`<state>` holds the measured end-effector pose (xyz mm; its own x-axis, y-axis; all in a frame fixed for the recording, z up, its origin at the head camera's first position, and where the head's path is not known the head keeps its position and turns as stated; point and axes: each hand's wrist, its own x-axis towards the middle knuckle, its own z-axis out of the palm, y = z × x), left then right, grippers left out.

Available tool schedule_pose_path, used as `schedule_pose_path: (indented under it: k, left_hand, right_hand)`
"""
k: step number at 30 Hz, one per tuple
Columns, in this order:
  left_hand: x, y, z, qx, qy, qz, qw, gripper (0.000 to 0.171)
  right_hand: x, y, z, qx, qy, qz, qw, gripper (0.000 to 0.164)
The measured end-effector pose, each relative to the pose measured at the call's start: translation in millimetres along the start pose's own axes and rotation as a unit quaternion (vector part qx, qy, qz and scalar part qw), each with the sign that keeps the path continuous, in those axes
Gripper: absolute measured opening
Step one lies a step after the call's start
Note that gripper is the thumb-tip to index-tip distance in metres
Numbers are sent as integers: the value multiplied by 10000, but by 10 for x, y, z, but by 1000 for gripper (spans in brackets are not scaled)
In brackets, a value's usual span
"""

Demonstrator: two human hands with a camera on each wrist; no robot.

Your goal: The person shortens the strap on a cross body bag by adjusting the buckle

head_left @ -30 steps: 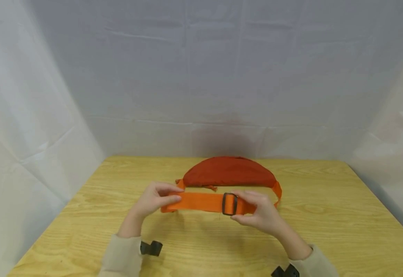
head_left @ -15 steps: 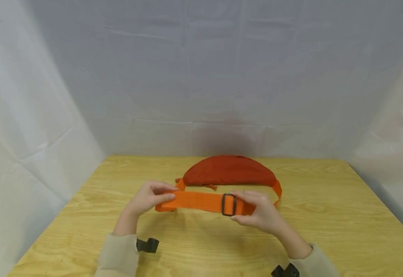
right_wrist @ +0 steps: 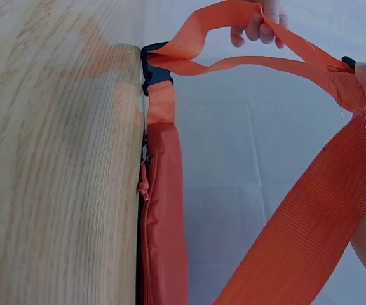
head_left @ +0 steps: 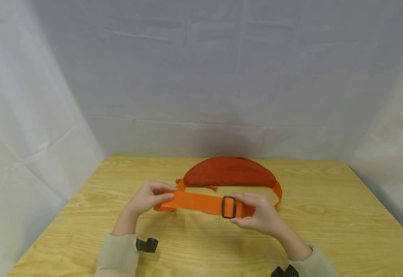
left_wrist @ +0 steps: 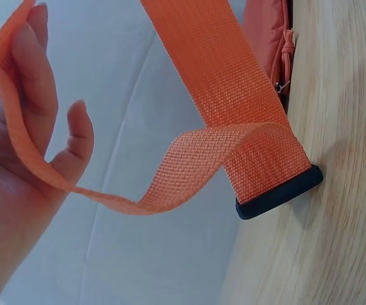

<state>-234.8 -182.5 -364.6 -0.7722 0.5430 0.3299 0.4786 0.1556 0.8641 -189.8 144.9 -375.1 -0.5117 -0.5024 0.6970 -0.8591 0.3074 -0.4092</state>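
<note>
A red waist bag (head_left: 229, 172) lies toward the back of the table, its orange strap (head_left: 196, 202) looping forward. My left hand (head_left: 148, 199) pinches the strap between thumb and fingers left of centre. On the other side my right hand (head_left: 261, 213) pinches the strap right at a black slide adjuster (head_left: 229, 207). Between the two hands the webbing runs nearly flat, raised above the tabletop. In the left wrist view a twisted length of strap leads down to a black buckle (left_wrist: 281, 192) close to the wood. The right wrist view has that buckle (right_wrist: 154, 68) joined to the bag's end.
The wooden table (head_left: 312, 215) has its back edge just behind the bag. White sheeting (head_left: 201, 77) hangs behind it and along both sides. A small zip pull (head_left: 211, 187) sticks out at the bag's front edge. Black wrist mounts (head_left: 147, 245) sit by the sleeves.
My left hand has shifted slightly left with the strap, and a longer stretch shows between it and the adjuster. The right hand has barely moved; the adjuster sits slightly lower. The bag stays put.
</note>
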Motion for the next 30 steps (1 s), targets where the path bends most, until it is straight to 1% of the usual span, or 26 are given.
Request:
schedule_pose_path:
  k: [3, 9, 13, 17, 21, 26, 30]
  left_hand:
    - [2, -12, 1, 97, 51, -109, 9999, 23]
    - [31, -36, 23, 522, 246, -458, 9973, 23]
    - [61, -70, 53, 657, 241, -379, 9968, 23]
    - [85, -95, 92, 995, 209, -314, 9943, 23]
    - [116, -112, 148, 1429, 42, -227, 9895, 25]
    - [153, -108, 239, 1696, -307, -210, 9848, 26]
    - [165, -96, 305, 1806, -443, -303, 9821, 26]
  right_hand:
    - [-3, 2, 3, 13, -20, 71, 10000, 47]
    - [-8, 16, 9, -71, 18, 275, 9996, 48]
    - [-8, 29, 10, -135, 78, 437, 9989, 49]
    - [-11, 37, 2, -222, 143, 629, 9977, 50]
    - [-16, 41, -11, -267, 217, 715, 9968, 49]
    - [-11, 55, -12, -275, 283, 670, 9970, 48]
    - [-11, 71, -8, -341, 343, 609, 9970, 48]
